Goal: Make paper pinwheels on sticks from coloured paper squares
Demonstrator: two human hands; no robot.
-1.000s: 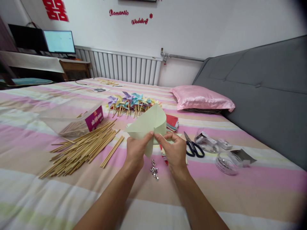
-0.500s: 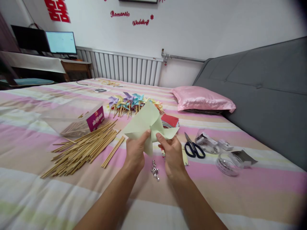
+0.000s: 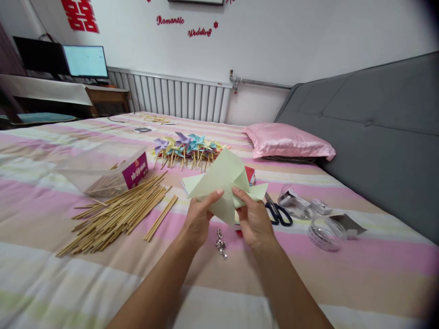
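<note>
A pale green paper sheet (image 3: 222, 183), cut and folded with its flaps bent toward the middle, is held up above the bed. My left hand (image 3: 200, 218) pinches its centre from the left with thumb and fingers. From the right, my right hand (image 3: 254, 218) pinches the same centre. Directly below the hands a small heap of silver push pins (image 3: 220, 243) lies on the sheet. Part of a red and coloured paper stack (image 3: 249, 175) shows behind the green paper.
Loose wooden sticks (image 3: 118, 212) are spread at the left beside a clear plastic box (image 3: 103, 169). Finished paper pinwheels (image 3: 187, 148) lie further back. Black scissors (image 3: 278, 211), clear tape rolls (image 3: 324, 233) and a pink pillow (image 3: 290, 142) are at the right.
The green paper has been turned and shifted slightly right in both hands, and another flap now lies folded toward the centre. My hands stayed pinched at its middle.
</note>
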